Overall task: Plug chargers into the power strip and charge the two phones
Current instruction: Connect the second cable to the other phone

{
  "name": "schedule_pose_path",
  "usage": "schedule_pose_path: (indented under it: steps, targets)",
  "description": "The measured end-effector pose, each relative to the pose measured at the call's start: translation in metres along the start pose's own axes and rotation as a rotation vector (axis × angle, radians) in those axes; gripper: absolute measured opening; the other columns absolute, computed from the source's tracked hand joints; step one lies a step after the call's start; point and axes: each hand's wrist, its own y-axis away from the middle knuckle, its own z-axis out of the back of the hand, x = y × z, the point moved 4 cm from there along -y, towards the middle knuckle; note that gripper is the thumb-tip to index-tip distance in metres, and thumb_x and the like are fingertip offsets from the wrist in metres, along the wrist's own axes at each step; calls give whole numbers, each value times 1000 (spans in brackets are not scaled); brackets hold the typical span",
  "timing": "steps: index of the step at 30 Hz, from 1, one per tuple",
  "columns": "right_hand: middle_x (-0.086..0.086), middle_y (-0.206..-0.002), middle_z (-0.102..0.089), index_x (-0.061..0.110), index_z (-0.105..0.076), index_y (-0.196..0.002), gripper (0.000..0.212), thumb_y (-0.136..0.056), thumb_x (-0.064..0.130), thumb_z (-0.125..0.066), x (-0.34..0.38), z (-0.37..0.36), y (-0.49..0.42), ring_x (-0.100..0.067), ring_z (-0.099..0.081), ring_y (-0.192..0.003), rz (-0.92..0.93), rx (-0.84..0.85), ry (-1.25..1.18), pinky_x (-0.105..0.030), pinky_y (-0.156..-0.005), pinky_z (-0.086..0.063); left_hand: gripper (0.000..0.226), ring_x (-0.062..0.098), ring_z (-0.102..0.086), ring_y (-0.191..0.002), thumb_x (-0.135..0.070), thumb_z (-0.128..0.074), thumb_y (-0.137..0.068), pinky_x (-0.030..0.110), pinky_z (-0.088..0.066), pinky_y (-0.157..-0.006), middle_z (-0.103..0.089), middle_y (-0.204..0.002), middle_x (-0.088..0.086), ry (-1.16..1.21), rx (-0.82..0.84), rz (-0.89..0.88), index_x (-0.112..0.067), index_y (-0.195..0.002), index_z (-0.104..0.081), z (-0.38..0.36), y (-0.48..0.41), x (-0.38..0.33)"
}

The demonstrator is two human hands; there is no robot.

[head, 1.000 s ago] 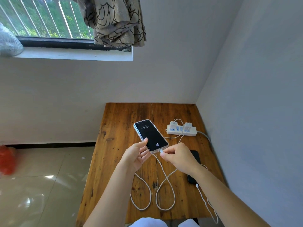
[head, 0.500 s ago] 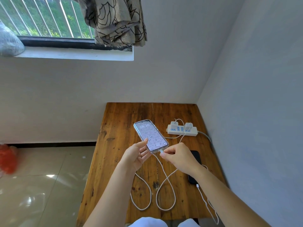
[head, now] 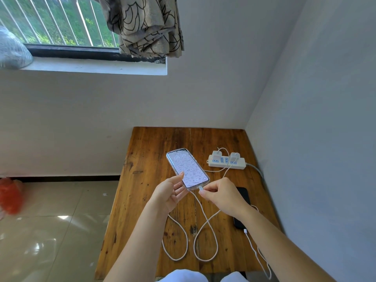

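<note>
My left hand holds a phone in a clear case above the wooden table, its screen lit with a pale wallpaper. The fingers of my right hand pinch the white cable plug seated at the phone's bottom edge. Its white cable loops over the table. A white power strip at the back right carries two white chargers. A black phone lies flat on the right, partly under my right arm, with a white cable plugged into its near end.
The table stands in a corner, with a wall close on the right and another behind. A window sill and a bunched curtain are up on the left. Tiled floor lies left of the table, with a red bag at the far left.
The phone's screen went from a dark lock screen to a bright wallpaper. Both hands stay where they were, at the phone's lower end.
</note>
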Motion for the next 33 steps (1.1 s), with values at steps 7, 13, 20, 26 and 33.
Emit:
schedule_pose_path:
  steps: [7,13,20,26,33]
  targets:
    - [7,-73,-69,19,-75,-88,13,-87,25,-64,0,-1,1,-10,-64,-70,4,4,-3,-23,-63,-51,41,28,-74,-83,-11,-67,-86,25,-58,-48,-74,-97,21,-7,6,-5,-2,-124,-54,1,1,0]
    - [6,-74,-69,16,-75,-90,14,-87,24,-64,2,-2,2,-11,-63,-71,5,12,-11,-23,-64,-49,42,29,-74,-84,-12,-67,-86,25,-57,-48,-74,-98,21,-5,6,-11,-2,-125,-53,2,2,0]
    - [8,-72,-68,16,-75,-90,13,-87,23,-65,0,-2,3,-8,-63,-70,8,18,-14,-21,-63,-47,37,29,-74,-83,-12,-66,-87,25,-57,-48,-74,-98,22,-7,19,-18,-2,-120,-55,1,3,0]
    - [11,-73,-69,18,-75,-92,13,-86,24,-66,-3,-4,2,-8,-64,-71,6,10,2,-20,-64,-48,30,30,-73,-87,-12,-64,-88,26,-59,-52,-74,-97,20,-8,68,-26,-3,-116,-56,3,3,0]
    - [5,-76,-73,19,-76,-88,10,-83,25,-69,-9,-4,2,-11,-68,-74,-11,-35,-35,-24,-67,-55,33,30,-72,-91,-13,-62,-90,26,-61,-58,-73,-103,20,-36,107,-51,-3,-121,-55,4,2,-1]
